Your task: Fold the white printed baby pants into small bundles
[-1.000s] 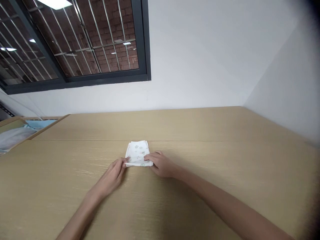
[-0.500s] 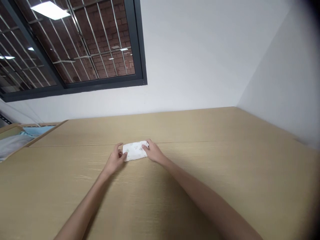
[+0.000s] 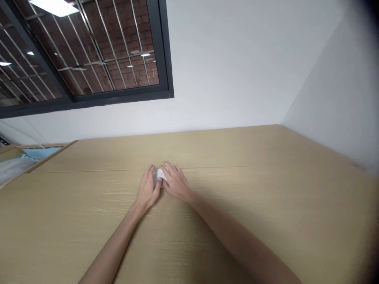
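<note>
A small white folded cloth point(image 3: 160, 174) lies on the table, mostly covered by my two hands. Only a narrow strip of it shows between them. From the left, my left hand point(image 3: 149, 188) is closed around one end, its thumb on the near side. My right hand point(image 3: 175, 182) covers the other end, with its fingers bent over the far part. The hands are almost touching, and the cloth's printed pattern is hidden.
A wide tan tabletop point(image 3: 237, 205) with a thin seam runs back to a white wall point(image 3: 222, 67). Behind on the left is a dark-framed barred window point(image 3: 124, 96). Beyond the table's left edge, a wooden-edged bin point(image 3: 17, 169) holds pale and blue cloth.
My hands have come closer together over the cloth, and my left hand has moved right. Much less of the white cloth shows now. The view has shifted slightly.
</note>
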A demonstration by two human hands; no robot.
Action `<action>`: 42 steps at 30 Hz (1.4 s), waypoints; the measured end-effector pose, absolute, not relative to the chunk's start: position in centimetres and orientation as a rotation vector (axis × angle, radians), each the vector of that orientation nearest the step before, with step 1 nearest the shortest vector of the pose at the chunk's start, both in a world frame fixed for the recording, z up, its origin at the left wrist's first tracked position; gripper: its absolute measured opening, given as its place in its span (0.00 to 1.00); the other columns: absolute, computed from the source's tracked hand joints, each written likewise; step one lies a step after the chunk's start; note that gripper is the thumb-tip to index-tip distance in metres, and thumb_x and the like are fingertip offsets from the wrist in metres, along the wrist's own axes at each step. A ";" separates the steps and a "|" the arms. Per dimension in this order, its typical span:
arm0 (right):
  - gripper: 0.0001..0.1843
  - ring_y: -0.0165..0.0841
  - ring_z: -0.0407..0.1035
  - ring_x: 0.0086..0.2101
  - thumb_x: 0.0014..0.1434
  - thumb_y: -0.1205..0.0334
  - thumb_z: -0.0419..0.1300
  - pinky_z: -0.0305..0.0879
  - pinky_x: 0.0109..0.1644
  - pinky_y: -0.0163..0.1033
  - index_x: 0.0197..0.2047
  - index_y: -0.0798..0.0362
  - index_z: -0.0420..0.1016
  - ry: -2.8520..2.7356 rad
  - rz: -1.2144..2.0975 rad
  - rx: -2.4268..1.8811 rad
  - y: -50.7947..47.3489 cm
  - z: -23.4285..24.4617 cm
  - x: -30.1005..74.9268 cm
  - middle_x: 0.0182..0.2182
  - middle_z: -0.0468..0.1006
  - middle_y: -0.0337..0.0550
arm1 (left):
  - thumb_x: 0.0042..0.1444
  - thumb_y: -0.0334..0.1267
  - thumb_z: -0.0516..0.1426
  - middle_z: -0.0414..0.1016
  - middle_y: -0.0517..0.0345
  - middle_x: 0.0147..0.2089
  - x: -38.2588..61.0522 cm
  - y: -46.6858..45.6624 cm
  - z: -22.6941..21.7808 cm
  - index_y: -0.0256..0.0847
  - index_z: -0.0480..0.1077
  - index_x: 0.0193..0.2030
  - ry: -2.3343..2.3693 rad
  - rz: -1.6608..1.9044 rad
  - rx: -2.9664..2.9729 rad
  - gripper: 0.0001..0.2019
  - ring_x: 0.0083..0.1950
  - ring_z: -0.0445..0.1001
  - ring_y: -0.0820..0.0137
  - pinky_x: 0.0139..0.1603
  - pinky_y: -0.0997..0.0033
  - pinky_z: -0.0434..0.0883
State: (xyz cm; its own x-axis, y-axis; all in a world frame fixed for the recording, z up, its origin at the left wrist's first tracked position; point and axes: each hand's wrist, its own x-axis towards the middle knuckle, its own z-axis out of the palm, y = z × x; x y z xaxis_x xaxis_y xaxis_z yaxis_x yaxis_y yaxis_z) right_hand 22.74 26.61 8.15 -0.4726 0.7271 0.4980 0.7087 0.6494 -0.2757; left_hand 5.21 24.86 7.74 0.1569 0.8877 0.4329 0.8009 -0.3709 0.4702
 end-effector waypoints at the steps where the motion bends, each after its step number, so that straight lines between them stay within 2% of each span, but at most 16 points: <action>1: 0.29 0.42 0.50 0.69 0.69 0.61 0.47 0.46 0.72 0.51 0.72 0.55 0.55 -2.348 0.026 -1.067 26.5 8.0 22.6 0.70 0.58 0.54 | 0.70 0.51 0.43 0.51 0.36 0.76 5.6 24.7 7.4 0.29 0.48 0.73 1.638 0.945 2.336 0.33 0.77 0.49 0.56 0.76 0.48 0.52; 4: 0.30 0.41 0.47 0.70 0.69 0.61 0.47 0.42 0.73 0.52 0.73 0.54 0.55 -2.429 0.011 -1.068 26.7 7.2 22.4 0.71 0.58 0.52 | 0.70 0.55 0.39 0.47 0.33 0.77 6.1 24.7 6.1 0.27 0.44 0.74 1.594 0.757 2.421 0.36 0.79 0.43 0.53 0.76 0.44 0.51; 9: 0.30 0.39 0.46 0.71 0.72 0.54 0.47 0.40 0.74 0.52 0.73 0.54 0.55 -2.404 0.045 -1.095 26.9 6.4 23.0 0.71 0.58 0.50 | 0.70 0.58 0.39 0.45 0.34 0.77 5.3 24.7 5.2 0.29 0.46 0.75 1.665 0.644 2.414 0.38 0.79 0.40 0.51 0.75 0.41 0.49; 17: 0.36 0.42 0.44 0.72 0.71 0.50 0.48 0.41 0.74 0.54 0.75 0.59 0.48 -2.423 0.098 -1.116 26.9 6.5 24.7 0.73 0.52 0.56 | 0.68 0.62 0.38 0.39 0.32 0.78 4.5 24.1 4.8 0.26 0.42 0.75 1.796 0.546 2.374 0.42 0.79 0.37 0.51 0.76 0.41 0.45; 22: 0.40 0.45 0.44 0.72 0.70 0.45 0.51 0.40 0.74 0.54 0.76 0.60 0.48 -2.445 0.137 -1.112 26.9 6.6 25.4 0.73 0.51 0.58 | 0.67 0.63 0.38 0.39 0.30 0.78 4.2 23.9 4.7 0.25 0.40 0.75 1.844 0.489 2.387 0.44 0.79 0.36 0.50 0.75 0.41 0.45; 26: 0.39 0.45 0.45 0.71 0.68 0.52 0.54 0.43 0.73 0.55 0.76 0.58 0.48 -2.452 0.226 -1.138 27.2 6.8 25.7 0.73 0.50 0.57 | 0.65 0.66 0.43 0.40 0.32 0.78 4.2 23.8 5.5 0.25 0.41 0.75 1.871 0.413 2.385 0.47 0.79 0.38 0.47 0.74 0.39 0.47; 30: 0.36 0.44 0.48 0.71 0.64 0.63 0.55 0.48 0.70 0.55 0.74 0.55 0.53 -2.434 0.328 -1.142 27.8 6.6 25.8 0.73 0.51 0.56 | 0.61 0.67 0.49 0.46 0.33 0.77 4.2 24.1 6.5 0.27 0.45 0.74 1.909 0.386 2.372 0.49 0.78 0.46 0.46 0.73 0.40 0.50; 33: 0.34 0.44 0.51 0.70 0.62 0.68 0.54 0.50 0.70 0.54 0.72 0.55 0.59 -2.372 0.335 -1.101 28.3 6.0 25.8 0.72 0.54 0.58 | 0.60 0.64 0.52 0.49 0.32 0.76 4.3 24.4 6.6 0.29 0.47 0.74 1.921 0.434 2.354 0.47 0.76 0.50 0.46 0.71 0.39 0.52; 36: 0.28 0.41 0.58 0.67 0.63 0.70 0.51 0.53 0.69 0.50 0.66 0.54 0.66 -2.275 0.333 -1.025 28.7 5.7 25.8 0.68 0.63 0.55 | 0.63 0.54 0.53 0.54 0.31 0.74 4.6 24.4 6.5 0.29 0.50 0.72 1.923 0.533 2.380 0.39 0.75 0.54 0.46 0.70 0.40 0.54; 39: 0.21 0.40 0.65 0.61 0.65 0.70 0.50 0.58 0.66 0.48 0.59 0.53 0.70 -2.177 0.350 -0.953 28.9 6.5 25.9 0.60 0.73 0.52 | 0.63 0.40 0.51 0.60 0.33 0.72 4.9 24.1 7.0 0.34 0.60 0.67 1.932 0.640 2.415 0.26 0.73 0.56 0.46 0.70 0.37 0.51; 42: 0.15 0.41 0.70 0.53 0.66 0.68 0.52 0.62 0.61 0.48 0.54 0.52 0.71 -2.076 0.405 -0.940 28.8 8.3 26.0 0.51 0.77 0.50 | 0.63 0.35 0.48 0.68 0.37 0.66 5.1 23.6 8.1 0.37 0.69 0.59 1.914 0.755 2.410 0.19 0.68 0.63 0.46 0.67 0.38 0.54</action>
